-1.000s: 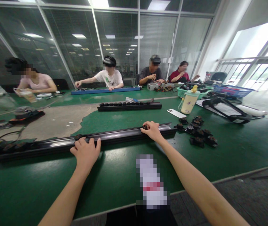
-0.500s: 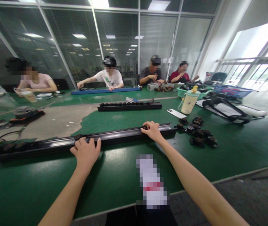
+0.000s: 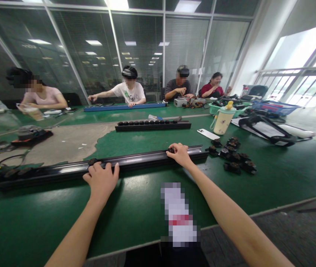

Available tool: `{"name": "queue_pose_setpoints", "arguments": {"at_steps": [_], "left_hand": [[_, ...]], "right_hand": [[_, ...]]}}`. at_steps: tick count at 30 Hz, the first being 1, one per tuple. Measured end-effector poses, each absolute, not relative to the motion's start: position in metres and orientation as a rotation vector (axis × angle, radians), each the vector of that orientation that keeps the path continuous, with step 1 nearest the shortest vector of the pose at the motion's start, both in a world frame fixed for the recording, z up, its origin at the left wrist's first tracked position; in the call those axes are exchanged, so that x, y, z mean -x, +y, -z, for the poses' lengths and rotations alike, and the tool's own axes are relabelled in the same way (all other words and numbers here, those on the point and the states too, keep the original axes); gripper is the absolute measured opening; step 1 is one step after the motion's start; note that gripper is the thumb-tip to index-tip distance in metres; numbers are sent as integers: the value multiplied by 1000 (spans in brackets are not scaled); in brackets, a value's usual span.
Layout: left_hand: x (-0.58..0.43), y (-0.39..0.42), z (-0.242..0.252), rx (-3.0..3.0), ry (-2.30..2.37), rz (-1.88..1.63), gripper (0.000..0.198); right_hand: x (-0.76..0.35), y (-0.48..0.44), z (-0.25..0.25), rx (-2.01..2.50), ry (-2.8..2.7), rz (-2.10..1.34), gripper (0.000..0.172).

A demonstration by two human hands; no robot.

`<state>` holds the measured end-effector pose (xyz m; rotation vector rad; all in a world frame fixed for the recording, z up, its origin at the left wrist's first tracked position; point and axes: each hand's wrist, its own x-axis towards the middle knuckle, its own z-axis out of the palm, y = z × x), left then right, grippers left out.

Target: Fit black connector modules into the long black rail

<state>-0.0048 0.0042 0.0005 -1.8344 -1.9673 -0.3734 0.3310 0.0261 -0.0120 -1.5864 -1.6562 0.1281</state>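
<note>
A long black rail (image 3: 135, 160) with a shiny channel lies across the green table before me. My left hand (image 3: 101, 178) grips its front edge left of the middle, thumb apart from the fingers. Just beyond those fingertips a small black part (image 3: 92, 161) sits on the rail. Toward the rail's right end, my right hand (image 3: 179, 154) pinches another small black part (image 3: 170, 150) at the channel, partly hidden by the fingers. More black parts (image 3: 26, 172) are seated at the left end. Several loose ones (image 3: 232, 167) lie off the right end.
Behind lies a shorter black rail (image 3: 152, 127) carrying a row of parts. A white phone (image 3: 208, 134), a yellow cup (image 3: 223, 120) and a black frame (image 3: 269, 129) stand right. Across the table several people work, one with a blue bar (image 3: 124, 107). Cables and electronics (image 3: 30, 135) lie left.
Both my hands and the rail stay in the same places. Across the table, the outstretched hand of the person at the blue bar has shifted slightly left and up.
</note>
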Motion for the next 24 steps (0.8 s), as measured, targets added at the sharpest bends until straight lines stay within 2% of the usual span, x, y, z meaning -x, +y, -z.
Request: {"name": "queue_pose_setpoints", "arguments": {"at_steps": [24], "left_hand": [[6,4,1,1846,-1953,413,61]], "right_hand": [[-331,27,11,1597,-1672,-116,19]]}}
